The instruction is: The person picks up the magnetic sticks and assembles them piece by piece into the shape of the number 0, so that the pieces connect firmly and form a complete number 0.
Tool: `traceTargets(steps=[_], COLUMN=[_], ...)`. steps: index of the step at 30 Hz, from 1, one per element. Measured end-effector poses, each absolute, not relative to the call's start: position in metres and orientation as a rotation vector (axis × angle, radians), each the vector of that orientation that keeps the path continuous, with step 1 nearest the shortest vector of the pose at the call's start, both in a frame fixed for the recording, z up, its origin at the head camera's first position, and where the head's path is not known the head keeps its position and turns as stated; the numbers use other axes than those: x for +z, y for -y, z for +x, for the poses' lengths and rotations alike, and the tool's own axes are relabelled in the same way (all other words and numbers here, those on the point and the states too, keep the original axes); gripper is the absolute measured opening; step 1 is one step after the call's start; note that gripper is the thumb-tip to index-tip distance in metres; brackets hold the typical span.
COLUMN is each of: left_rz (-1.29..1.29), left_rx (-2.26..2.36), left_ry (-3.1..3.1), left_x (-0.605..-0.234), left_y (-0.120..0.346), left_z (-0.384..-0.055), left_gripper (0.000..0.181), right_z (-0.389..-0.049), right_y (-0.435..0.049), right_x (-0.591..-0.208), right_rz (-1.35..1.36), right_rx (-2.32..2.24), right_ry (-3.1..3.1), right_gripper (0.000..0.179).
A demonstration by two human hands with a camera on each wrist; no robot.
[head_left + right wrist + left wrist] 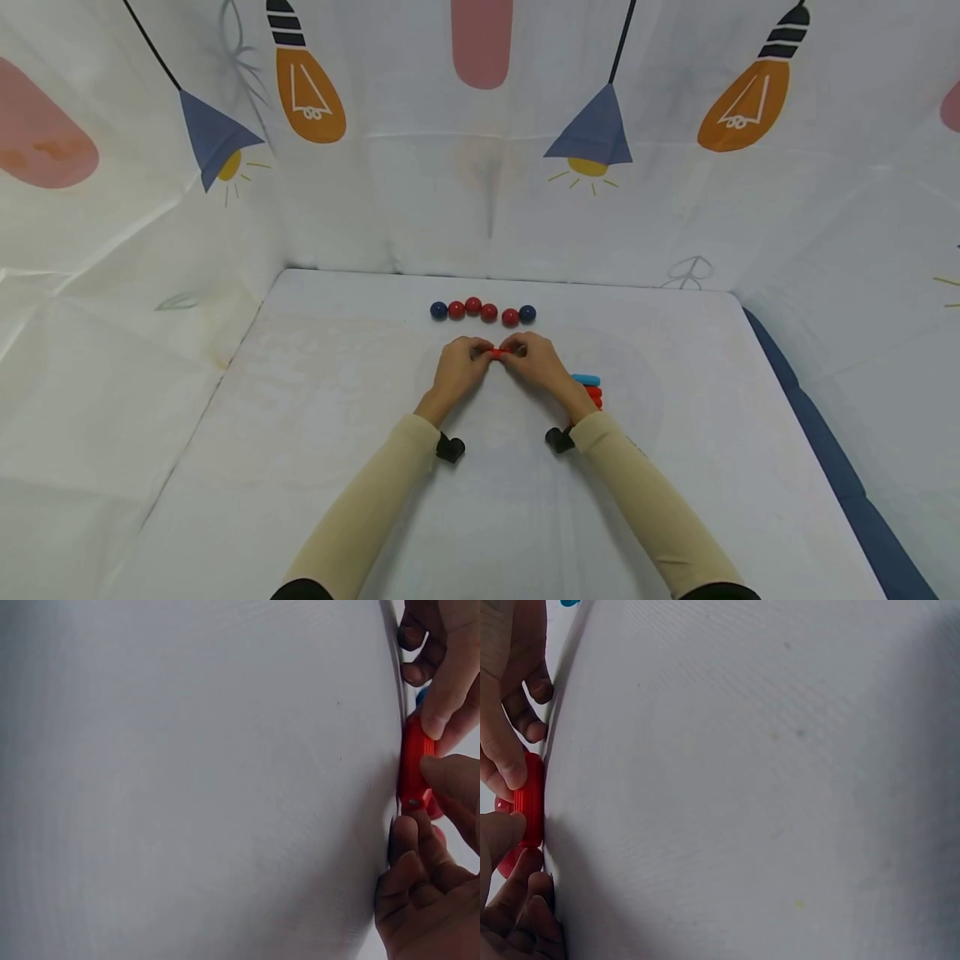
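A short red ribbed plastic stick (497, 354) lies low over the white table, between my two hands. My left hand (459, 368) pinches its left end between thumb and fingers. At its other end my right hand (537, 360) pinches it the same way. In the left wrist view the red stick (530, 800) shows its ridges between both thumbs. The right wrist view shows a small hole in the near end of the stick (415, 765). Just beyond the hands, several red balls (472, 306) form a row with a dark blue ball (438, 311) at its left end.
Another dark blue ball (527, 314) ends the row at the right. Beside my right forearm lie a light blue stick (587, 380) and red sticks (594, 392), partly hidden by the arm. A patterned cloth (420, 208) stands behind the white table (337, 358).
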State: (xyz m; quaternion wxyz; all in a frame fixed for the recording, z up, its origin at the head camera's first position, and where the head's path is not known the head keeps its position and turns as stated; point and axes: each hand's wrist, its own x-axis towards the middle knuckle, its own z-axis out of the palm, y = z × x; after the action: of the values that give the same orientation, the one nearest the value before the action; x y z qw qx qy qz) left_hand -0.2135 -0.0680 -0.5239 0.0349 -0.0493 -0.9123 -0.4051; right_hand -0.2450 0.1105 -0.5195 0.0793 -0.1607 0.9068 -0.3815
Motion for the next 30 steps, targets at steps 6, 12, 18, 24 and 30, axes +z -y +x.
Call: traceTargets(steps=[6, 12, 18, 24, 30], left_rz=[-0.151, -0.163, -0.178, -0.151, -0.13], left_rx=[-1.258, -1.284, -1.284, -1.26, -1.308], left_ry=[2.811, 2.778, 2.758, 2.78, 2.798], left_x=[-0.523, -0.526, -0.529, -0.53, -0.528], left_y=[0.069, 0.072, 0.072, 0.071, 0.07], left_z=[-0.214, -0.214, -0.215, -0.214, -0.214], left_gripper=[0.02, 0.019, 0.019, 0.019, 0.019], right_z=[-0.247, -0.249, -0.254, -0.266, -0.282], right_y=[-0.112, -0.112, -0.114, -0.123, -0.132], right_x=[-0.514, -0.514, -0.504, -0.484, -0.478], right_rz=[-0.538, -0.577, -0.593, -0.59, -0.524], right_rx=[-1.096, -1.088, -1.018, -1.08, -1.16], right_ry=[-2.694, -2.68, -2.659, -2.674, -2.781], right_gripper=[0.016, 0.015, 0.016, 0.021, 0.025])
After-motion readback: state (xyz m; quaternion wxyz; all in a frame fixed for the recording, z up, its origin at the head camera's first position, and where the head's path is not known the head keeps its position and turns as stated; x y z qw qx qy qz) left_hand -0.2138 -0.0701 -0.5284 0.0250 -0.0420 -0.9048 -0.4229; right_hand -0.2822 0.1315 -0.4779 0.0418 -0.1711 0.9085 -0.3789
